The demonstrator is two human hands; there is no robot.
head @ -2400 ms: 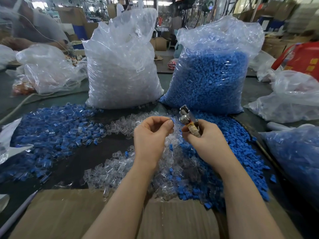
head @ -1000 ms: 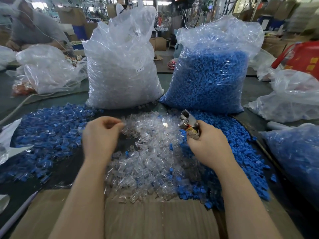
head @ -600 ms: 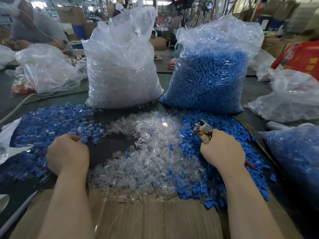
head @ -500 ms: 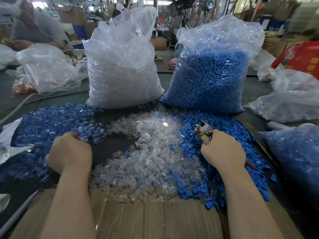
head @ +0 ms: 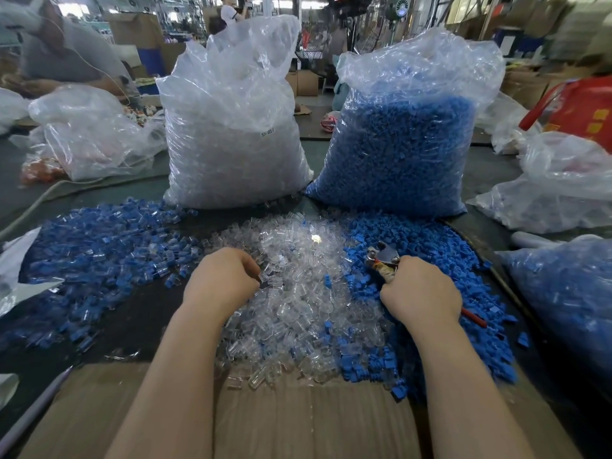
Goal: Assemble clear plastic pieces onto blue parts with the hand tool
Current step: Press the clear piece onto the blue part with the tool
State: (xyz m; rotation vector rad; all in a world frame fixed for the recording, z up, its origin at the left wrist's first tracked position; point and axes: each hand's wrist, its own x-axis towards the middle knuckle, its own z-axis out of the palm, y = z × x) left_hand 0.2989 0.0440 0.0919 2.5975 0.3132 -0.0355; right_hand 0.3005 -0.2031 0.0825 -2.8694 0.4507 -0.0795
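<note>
Your dark table (head: 139, 313) sits in a busy workshop. Two bags behind hold clear pieces (head: 231, 140) and blue parts (head: 400, 154). Your left hand (head: 222, 279) pinches a clear piece from the pile; your right hand (head: 420, 293) grips the hand tool (head: 382, 258).

Standing at the back: two big bags, one of clear pieces (head: 231, 140), one of blue parts (head: 400, 154). Lying in front: three loose heaps. Working: two hands, one hand tool (head: 382, 256).

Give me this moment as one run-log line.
left hand: picking in clear pieces | right hand: grips hand tool over blue parts | assembled pile: at left
</note>
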